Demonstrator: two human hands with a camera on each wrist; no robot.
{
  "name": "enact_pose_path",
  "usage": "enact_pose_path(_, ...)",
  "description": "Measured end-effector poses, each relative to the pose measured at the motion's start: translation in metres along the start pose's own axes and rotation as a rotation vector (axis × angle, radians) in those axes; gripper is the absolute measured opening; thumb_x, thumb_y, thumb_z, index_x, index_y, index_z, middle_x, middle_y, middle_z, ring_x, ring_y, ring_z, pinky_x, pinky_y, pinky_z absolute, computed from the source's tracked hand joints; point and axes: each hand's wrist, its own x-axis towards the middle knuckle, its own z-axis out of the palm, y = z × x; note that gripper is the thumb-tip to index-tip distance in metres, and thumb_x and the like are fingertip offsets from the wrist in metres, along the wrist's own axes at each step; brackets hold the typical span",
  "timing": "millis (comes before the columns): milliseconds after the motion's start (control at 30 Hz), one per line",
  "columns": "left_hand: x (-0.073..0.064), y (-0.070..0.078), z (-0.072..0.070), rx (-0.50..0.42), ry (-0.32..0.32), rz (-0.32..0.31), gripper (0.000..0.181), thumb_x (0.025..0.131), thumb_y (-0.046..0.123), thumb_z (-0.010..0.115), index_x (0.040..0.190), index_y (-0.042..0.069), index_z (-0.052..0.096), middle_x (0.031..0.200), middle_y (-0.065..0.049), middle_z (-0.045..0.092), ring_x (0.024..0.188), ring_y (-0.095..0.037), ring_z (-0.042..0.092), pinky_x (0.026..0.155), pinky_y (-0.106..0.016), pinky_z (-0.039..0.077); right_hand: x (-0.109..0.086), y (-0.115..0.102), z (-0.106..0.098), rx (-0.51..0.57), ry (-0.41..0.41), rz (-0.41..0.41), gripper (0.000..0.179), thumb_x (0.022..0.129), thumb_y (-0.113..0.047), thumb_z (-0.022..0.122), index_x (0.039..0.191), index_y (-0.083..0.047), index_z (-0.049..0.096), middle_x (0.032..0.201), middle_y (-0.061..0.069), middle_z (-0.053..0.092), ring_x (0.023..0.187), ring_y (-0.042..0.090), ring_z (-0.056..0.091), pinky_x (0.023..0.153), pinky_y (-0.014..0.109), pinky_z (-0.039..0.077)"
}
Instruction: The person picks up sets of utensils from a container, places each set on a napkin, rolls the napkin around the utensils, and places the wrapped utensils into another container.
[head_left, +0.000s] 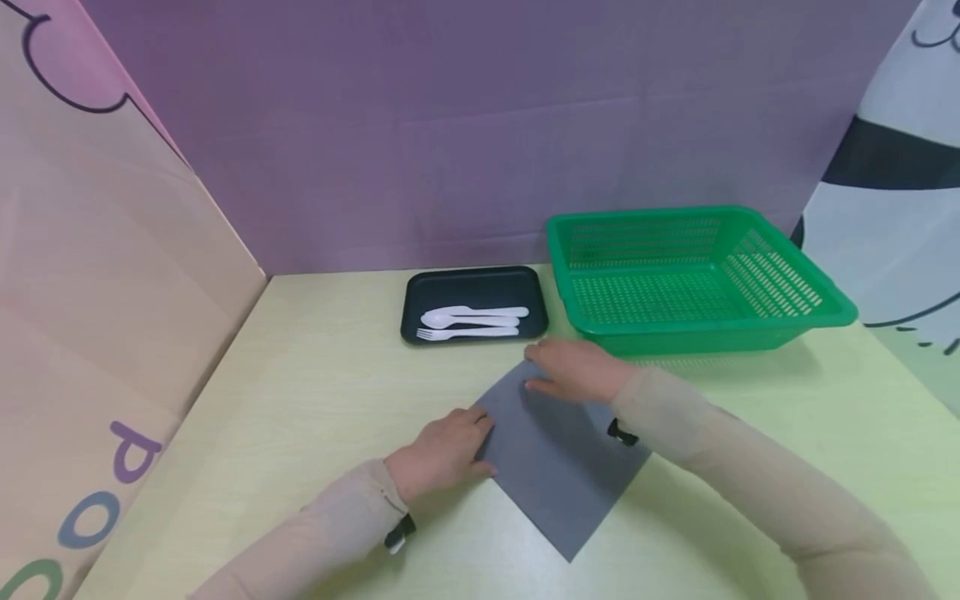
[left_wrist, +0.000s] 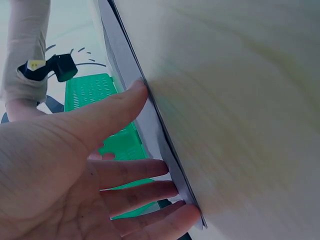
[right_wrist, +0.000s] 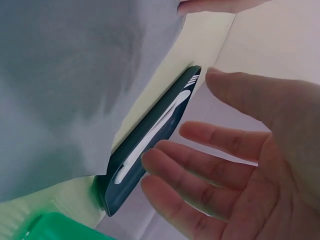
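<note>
A grey square napkin (head_left: 558, 479) lies flat on the table, one corner toward me; thin layers show along its edge in the left wrist view. My left hand (head_left: 444, 452) rests at its left corner, with thumb and fairly straight fingers touching the edge. Over the far corner is my right hand (head_left: 576, 370), its thumb and fingers apart. In the right wrist view, that hand's fingers (right_wrist: 200, 162) are loosely bent with nothing between them, beside the napkin (right_wrist: 65, 90). Whether they touch the far corner is hard to tell.
Behind the napkin sits a black tray (head_left: 480, 287) with white plastic cutlery, including a fork (head_left: 468, 333) and a spoon (head_left: 441, 319). A green slotted basket (head_left: 705, 327) stands at the back right, close to my right hand. Fabric walls (head_left: 420, 150) border the table.
</note>
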Motion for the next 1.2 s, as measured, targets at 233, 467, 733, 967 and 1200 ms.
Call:
enact_pose_path(233, 0.000, 0.000, 0.000, 0.008, -0.003, 0.001, 0.066, 0.083, 0.040, 0.067, 0.131, -0.002, 0.049, 0.134, -0.015, 0.051, 0.120, -0.027, 0.053, 0.096, -0.037, 0.050, 0.022, -0.004, -0.002, 0.034, -0.029, 0.049, 0.036, 0.090, -0.027, 0.061, 0.115, -0.001, 0.059, 0.102, 0.012, 0.066, 0.089, 0.020, 0.064, 0.074, 0.031, 0.055)
enact_pose_path(467, 0.000, 0.001, 0.002, 0.006, 0.001, 0.003, 0.065, 0.083, 0.039, 0.068, 0.130, -0.001, 0.050, 0.134, -0.014, 0.052, 0.119, -0.027, 0.053, 0.097, -0.037, 0.049, 0.037, -0.005, -0.004, 0.044, -0.002, 0.048, 0.027, 0.091, -0.024, 0.060, 0.108, -0.003, 0.061, 0.093, 0.010, 0.066, 0.081, 0.019, 0.062, 0.069, 0.031, 0.053)
enact_pose_path(733, 0.000, 0.000, 0.001, 0.006, -0.004, -0.004, 0.065, 0.083, 0.039, 0.068, 0.131, -0.001, 0.050, 0.134, -0.014, 0.052, 0.120, -0.027, 0.053, 0.097, -0.036, 0.049, 0.053, -0.005, -0.005, 0.099, 0.013, 0.076, 0.030, 0.092, -0.019, 0.058, 0.116, -0.001, 0.059, 0.109, 0.013, 0.065, 0.097, 0.023, 0.063, 0.081, 0.034, 0.055)
enact_pose_path(967, -0.001, 0.000, 0.001, 0.011, 0.008, 0.007, 0.063, 0.082, 0.039, 0.069, 0.128, -0.001, 0.051, 0.132, -0.013, 0.053, 0.117, -0.027, 0.054, 0.095, -0.036, 0.050, 0.070, -0.001, 0.003, 0.137, 0.036, 0.089, 0.028, 0.093, -0.016, 0.057, 0.117, -0.002, 0.059, 0.113, 0.013, 0.066, 0.100, 0.023, 0.064, 0.084, 0.034, 0.054)
enact_pose_path(1200, -0.001, 0.001, 0.000, 0.015, 0.011, 0.013, 0.063, 0.082, 0.039, 0.068, 0.128, -0.001, 0.051, 0.131, -0.014, 0.053, 0.116, -0.027, 0.055, 0.093, -0.036, 0.052, 0.085, 0.000, 0.009, 0.103, 0.053, 0.144, 0.023, 0.092, -0.016, 0.059, 0.112, -0.005, 0.062, 0.108, 0.011, 0.066, 0.098, 0.023, 0.064, 0.081, 0.035, 0.055)
